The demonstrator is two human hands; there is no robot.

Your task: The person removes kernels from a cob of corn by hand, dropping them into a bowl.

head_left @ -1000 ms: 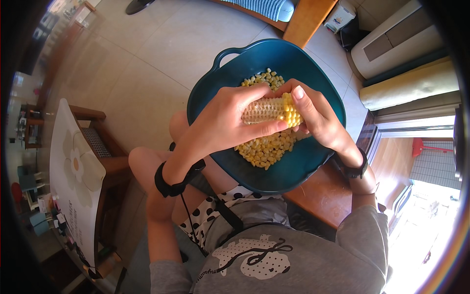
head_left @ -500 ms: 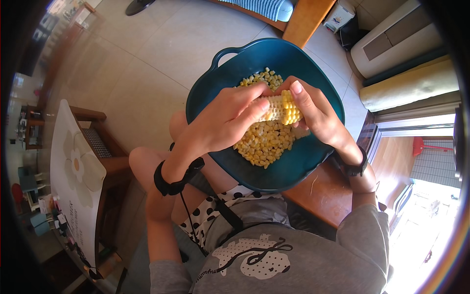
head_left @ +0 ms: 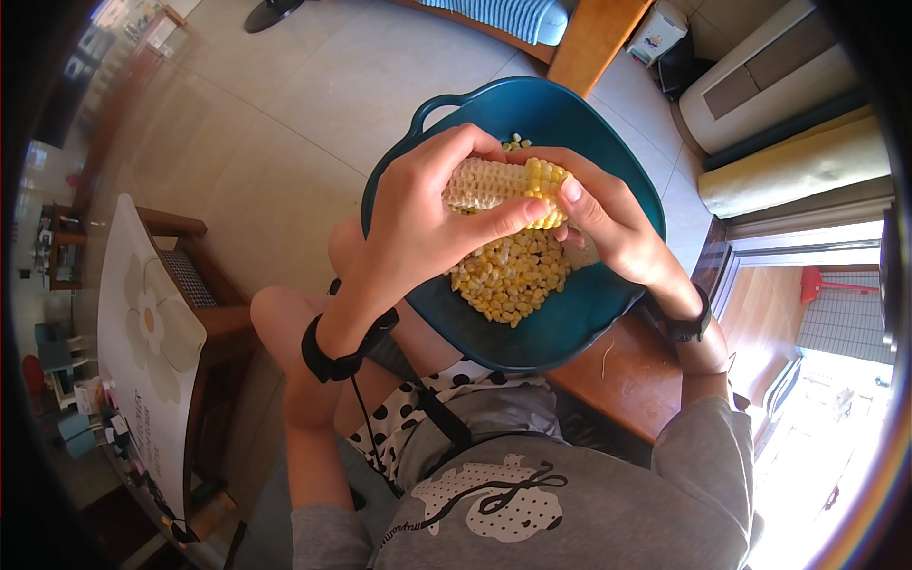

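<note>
One corn cob (head_left: 503,182) held level above the bowl, left part stripped pale, right end with yellow kernels on it. Left hand (head_left: 427,223) wraps the bare part, fingers curled, thumb pressed along the front. Right hand (head_left: 608,223) pinches the kernel end, thumb on the kernels. One dark teal bowl (head_left: 579,318) with one visible handle sits below on the lap and a wooden worktop (head_left: 622,375). One heap of loose kernels (head_left: 513,275) lies inside. One black band on each wrist.
</note>
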